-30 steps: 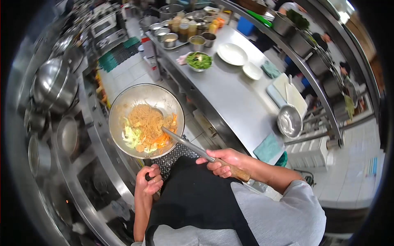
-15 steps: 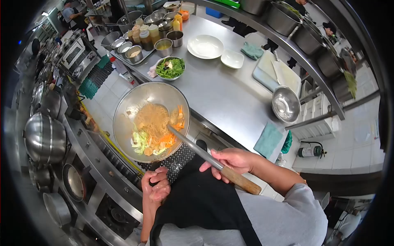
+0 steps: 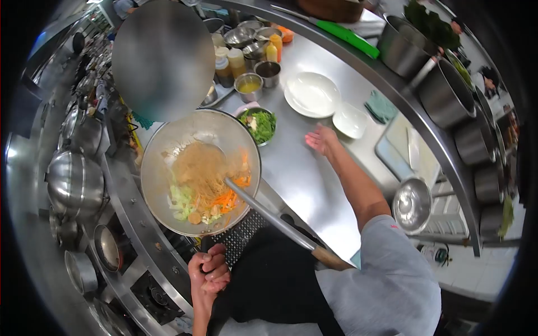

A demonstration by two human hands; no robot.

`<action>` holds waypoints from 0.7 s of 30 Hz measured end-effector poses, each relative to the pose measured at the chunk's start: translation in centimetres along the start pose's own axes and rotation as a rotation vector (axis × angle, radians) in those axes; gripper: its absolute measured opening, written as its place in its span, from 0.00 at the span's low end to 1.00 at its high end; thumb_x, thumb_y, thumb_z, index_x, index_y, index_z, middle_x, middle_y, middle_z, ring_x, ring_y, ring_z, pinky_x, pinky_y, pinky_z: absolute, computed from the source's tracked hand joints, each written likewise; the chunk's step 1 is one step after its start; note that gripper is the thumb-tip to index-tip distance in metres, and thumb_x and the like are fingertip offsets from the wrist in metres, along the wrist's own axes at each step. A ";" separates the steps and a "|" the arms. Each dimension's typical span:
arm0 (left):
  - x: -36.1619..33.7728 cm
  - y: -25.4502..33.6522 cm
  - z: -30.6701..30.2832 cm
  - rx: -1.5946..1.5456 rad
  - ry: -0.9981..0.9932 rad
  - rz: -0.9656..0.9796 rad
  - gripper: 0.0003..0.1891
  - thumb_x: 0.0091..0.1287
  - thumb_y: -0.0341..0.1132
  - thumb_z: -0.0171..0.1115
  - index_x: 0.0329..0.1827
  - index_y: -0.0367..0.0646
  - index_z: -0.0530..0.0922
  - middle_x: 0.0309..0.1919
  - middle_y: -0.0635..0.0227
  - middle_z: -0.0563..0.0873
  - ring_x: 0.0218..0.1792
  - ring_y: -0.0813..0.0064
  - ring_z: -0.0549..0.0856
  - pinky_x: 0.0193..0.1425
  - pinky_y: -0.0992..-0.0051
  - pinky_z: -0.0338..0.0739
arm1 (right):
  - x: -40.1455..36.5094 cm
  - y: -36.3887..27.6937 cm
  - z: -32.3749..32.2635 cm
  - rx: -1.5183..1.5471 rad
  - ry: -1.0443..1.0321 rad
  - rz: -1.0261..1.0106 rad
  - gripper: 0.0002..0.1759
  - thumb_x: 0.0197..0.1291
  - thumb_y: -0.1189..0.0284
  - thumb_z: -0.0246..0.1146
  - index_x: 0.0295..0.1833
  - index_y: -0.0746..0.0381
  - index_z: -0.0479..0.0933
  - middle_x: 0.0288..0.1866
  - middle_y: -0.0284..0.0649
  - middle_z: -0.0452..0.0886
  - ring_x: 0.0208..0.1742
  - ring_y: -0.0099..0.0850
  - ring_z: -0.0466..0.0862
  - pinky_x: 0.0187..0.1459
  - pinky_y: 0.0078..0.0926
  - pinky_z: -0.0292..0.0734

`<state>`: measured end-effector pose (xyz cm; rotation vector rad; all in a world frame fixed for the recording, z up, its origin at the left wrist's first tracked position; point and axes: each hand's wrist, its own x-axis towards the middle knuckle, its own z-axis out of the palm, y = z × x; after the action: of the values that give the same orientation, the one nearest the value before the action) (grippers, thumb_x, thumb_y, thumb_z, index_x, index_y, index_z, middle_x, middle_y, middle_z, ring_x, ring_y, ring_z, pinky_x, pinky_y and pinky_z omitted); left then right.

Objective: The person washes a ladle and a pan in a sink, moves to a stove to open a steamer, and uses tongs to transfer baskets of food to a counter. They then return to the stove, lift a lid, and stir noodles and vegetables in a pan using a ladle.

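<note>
My left hand point(image 3: 212, 270) is closed around the dark handle of a large wok point(image 3: 154, 168). Noodles point(image 3: 197, 165), shredded cabbage point(image 3: 180, 204) and carrot strips point(image 3: 224, 200) lie inside the wok. A long ladle point(image 3: 269, 215) rests with its head in the noodles, its wooden grip leaning against the grey-sleeved arm side, with no hand on it. Over the steel table, my right hand point(image 3: 320, 139) is open and empty, fingers apart, between a bowl of green leaves point(image 3: 259, 125) and a small white square dish point(image 3: 349, 120).
Beyond are a white oval plate point(image 3: 312, 94), sauce bottles point(image 3: 236, 60) and metal pots point(image 3: 248, 87). At right stand a cutting board point(image 3: 400, 147) and a steel bowl point(image 3: 412, 205). A shelf with pots point(image 3: 446, 92) curves overhead. A blurred round patch hides the upper left.
My right hand has let go of the ladle and reached forward over the table. The view has shifted, and a blurred patch now covers the upper left.
</note>
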<state>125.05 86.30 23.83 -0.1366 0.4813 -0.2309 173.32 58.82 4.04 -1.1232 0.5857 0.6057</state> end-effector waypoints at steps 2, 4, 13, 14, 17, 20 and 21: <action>0.6 -0.3 0.8 -0.003 -0.004 0.006 0.05 0.62 0.30 0.56 0.38 0.50 0.70 0.15 0.80 0.69 0.13 0.83 0.64 0.19 0.79 0.61 | 2.2 -1.0 0.8 0.109 0.026 -0.101 0.34 0.79 0.54 0.54 0.78 0.64 0.55 0.66 0.59 0.74 0.56 0.53 0.85 0.56 0.51 0.85; 1.0 -1.0 1.3 -0.031 -0.009 0.009 0.05 0.62 0.30 0.57 0.38 0.50 0.70 0.16 0.81 0.69 0.13 0.83 0.64 0.19 0.80 0.61 | 3.9 -2.1 1.5 0.197 0.052 -0.032 0.31 0.79 0.57 0.54 0.77 0.62 0.57 0.66 0.59 0.73 0.55 0.52 0.85 0.57 0.52 0.84; 4.1 -0.4 1.7 -0.020 -0.116 -0.058 0.05 0.67 0.30 0.57 0.40 0.49 0.70 0.19 0.78 0.70 0.14 0.83 0.64 0.20 0.80 0.61 | 6.6 -1.9 1.6 0.050 0.128 -0.184 0.19 0.71 0.78 0.46 0.65 0.63 0.70 0.51 0.48 0.83 0.43 0.39 0.87 0.46 0.38 0.88; 4.2 -0.1 1.6 -0.016 -0.114 -0.078 0.04 0.67 0.30 0.57 0.40 0.49 0.70 0.19 0.78 0.70 0.14 0.83 0.64 0.20 0.80 0.60 | 6.0 -1.4 1.3 0.044 0.161 -0.182 0.19 0.71 0.79 0.47 0.65 0.63 0.70 0.51 0.48 0.83 0.42 0.39 0.87 0.45 0.38 0.88; 4.3 0.9 1.3 0.013 -0.093 -0.121 0.04 0.66 0.29 0.57 0.40 0.49 0.70 0.19 0.79 0.69 0.14 0.83 0.65 0.20 0.80 0.60 | 4.4 0.7 0.1 -0.008 0.083 -0.180 0.19 0.72 0.78 0.47 0.66 0.64 0.71 0.50 0.49 0.84 0.40 0.39 0.87 0.42 0.40 0.89; 4.4 1.8 1.3 0.037 -0.080 -0.211 0.05 0.64 0.30 0.58 0.40 0.49 0.71 0.19 0.80 0.69 0.14 0.83 0.64 0.20 0.81 0.61 | 1.7 4.1 -1.6 0.069 0.084 -0.223 0.19 0.72 0.76 0.48 0.64 0.68 0.72 0.52 0.53 0.85 0.45 0.46 0.89 0.45 0.47 0.90; 4.3 2.0 1.5 0.040 -0.053 -0.216 0.05 0.64 0.31 0.58 0.40 0.49 0.71 0.18 0.80 0.70 0.13 0.84 0.64 0.19 0.81 0.60 | 0.7 5.2 -2.2 0.023 0.105 -0.247 0.21 0.69 0.76 0.49 0.64 0.72 0.71 0.53 0.56 0.84 0.46 0.47 0.89 0.47 0.46 0.91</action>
<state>129.86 87.30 22.84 -0.1558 0.4088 -0.4467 169.94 58.51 -0.46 -1.1890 0.5318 0.3277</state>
